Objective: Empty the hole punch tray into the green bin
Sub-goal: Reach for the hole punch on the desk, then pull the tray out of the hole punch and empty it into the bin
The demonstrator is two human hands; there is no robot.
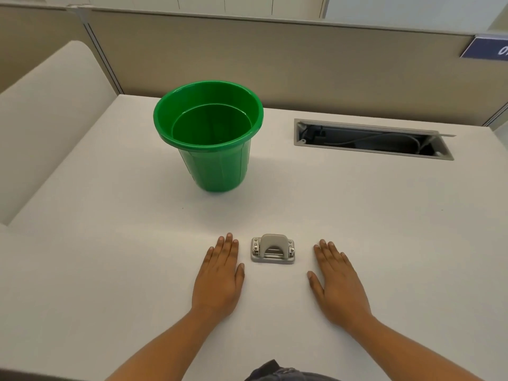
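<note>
A small grey hole punch (pixel 273 248) sits upright on the white desk (pixel 357 215), near its front edge. My left hand (pixel 220 276) lies flat on the desk just left of the punch, palm down, holding nothing. My right hand (pixel 338 281) lies flat to the punch's right, a little further from it, also holding nothing. Neither hand touches the punch. A green plastic bin (pixel 209 136) stands upright further back and slightly left, its mouth open; I see nothing inside it.
An open cable hatch (pixel 371 138) is sunk into the desk at the back right. A beige partition wall (pixel 302 64) closes off the far edge. A white side panel (pixel 49 119) rises on the left.
</note>
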